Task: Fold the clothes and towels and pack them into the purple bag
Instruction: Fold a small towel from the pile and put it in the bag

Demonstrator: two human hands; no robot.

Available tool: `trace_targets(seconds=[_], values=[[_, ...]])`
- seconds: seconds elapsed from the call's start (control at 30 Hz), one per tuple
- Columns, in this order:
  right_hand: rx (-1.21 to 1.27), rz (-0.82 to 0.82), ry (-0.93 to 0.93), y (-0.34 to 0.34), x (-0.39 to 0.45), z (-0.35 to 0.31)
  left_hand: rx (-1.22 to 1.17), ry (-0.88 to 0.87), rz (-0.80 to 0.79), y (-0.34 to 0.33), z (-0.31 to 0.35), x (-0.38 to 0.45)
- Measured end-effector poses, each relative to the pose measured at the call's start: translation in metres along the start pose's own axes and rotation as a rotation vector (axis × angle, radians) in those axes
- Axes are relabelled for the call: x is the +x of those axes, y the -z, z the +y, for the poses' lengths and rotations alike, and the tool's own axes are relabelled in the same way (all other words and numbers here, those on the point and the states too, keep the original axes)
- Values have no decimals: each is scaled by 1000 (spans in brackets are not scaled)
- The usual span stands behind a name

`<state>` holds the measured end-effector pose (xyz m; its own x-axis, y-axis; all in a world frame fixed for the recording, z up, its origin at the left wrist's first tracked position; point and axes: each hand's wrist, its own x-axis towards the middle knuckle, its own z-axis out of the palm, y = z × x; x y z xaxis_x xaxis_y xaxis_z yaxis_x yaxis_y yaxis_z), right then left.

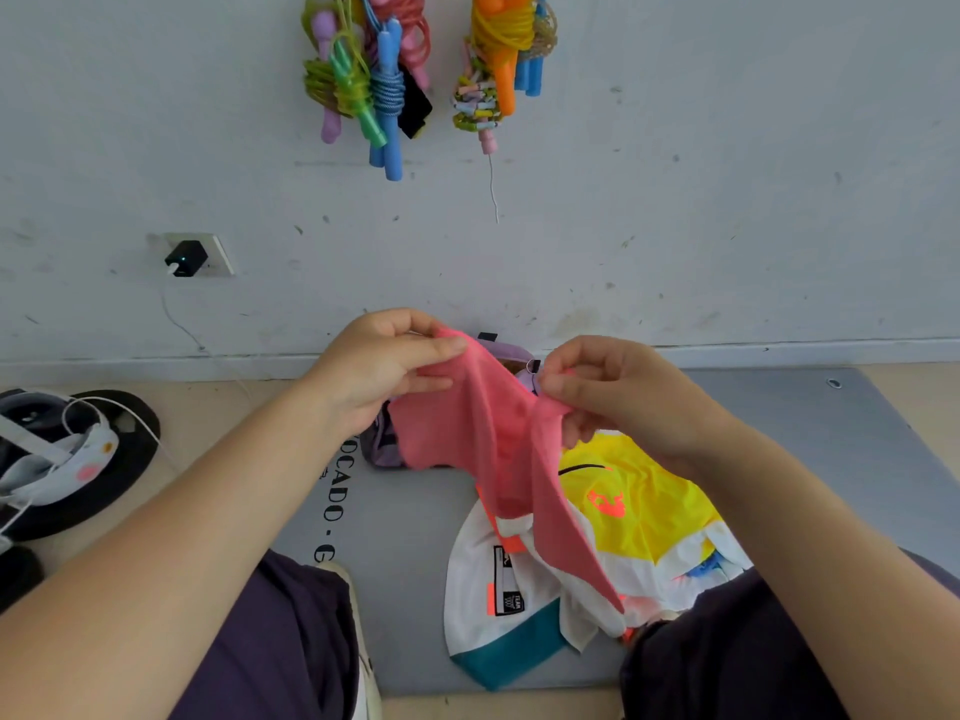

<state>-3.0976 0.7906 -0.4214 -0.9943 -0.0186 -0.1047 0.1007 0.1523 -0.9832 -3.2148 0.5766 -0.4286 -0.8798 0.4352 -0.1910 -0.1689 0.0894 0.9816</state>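
Observation:
A pink towel (488, 439) hangs in the air between my two hands. My left hand (384, 371) pinches its upper left edge and my right hand (613, 392) pinches its right edge, a little lower. Behind the towel, against the wall, stands the purple bag (382, 444), mostly hidden by the cloth. On the grey mat below lies a heap of clothes: a yellow garment (649, 506) with an orange print and a white garment (483, 579) with a teal hem. The towel's lower corner droops onto this heap.
I sit on a grey mat (415, 537) on the floor, dark-trousered legs at either side. A headset with a white cable (57, 449) lies at the left. A charger (186, 258) sits in a wall socket. Bundled jump ropes (374, 80) hang on the wall above.

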Motion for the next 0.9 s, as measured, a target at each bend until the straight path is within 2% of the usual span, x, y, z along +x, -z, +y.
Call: trace_targets(seconds=[0.1,0.17,0.3,0.43,0.53,0.6,0.7,0.77,0.83,0.9], values=[[52,-123,16,-4,0,-2,98,-9,-29,-6,1,-5],[58,-128,49,-7,0,-2,105,-15,-99,-10,3,-10],[70,-19,79,-13,0,-1,34,-20,-253,-21,1,-16],[-104,112,128,-15,1,-3,4,-13,-250,-26,1,-19],[-335,166,186,-14,-1,-4,25,-17,-177,-27,1,-20],[-379,89,188,-11,-4,-7,55,-27,-92,-28,1,-19],[-100,-183,175,-13,-12,-14,107,-54,17,-27,1,-18],[48,-251,198,-18,-15,-18,82,-49,10,-26,3,-18],[69,-167,244,-24,-15,-18,-7,-11,-79,-28,6,-21],[-20,9,269,-29,-11,-15,-88,32,-196,-31,8,-24]])
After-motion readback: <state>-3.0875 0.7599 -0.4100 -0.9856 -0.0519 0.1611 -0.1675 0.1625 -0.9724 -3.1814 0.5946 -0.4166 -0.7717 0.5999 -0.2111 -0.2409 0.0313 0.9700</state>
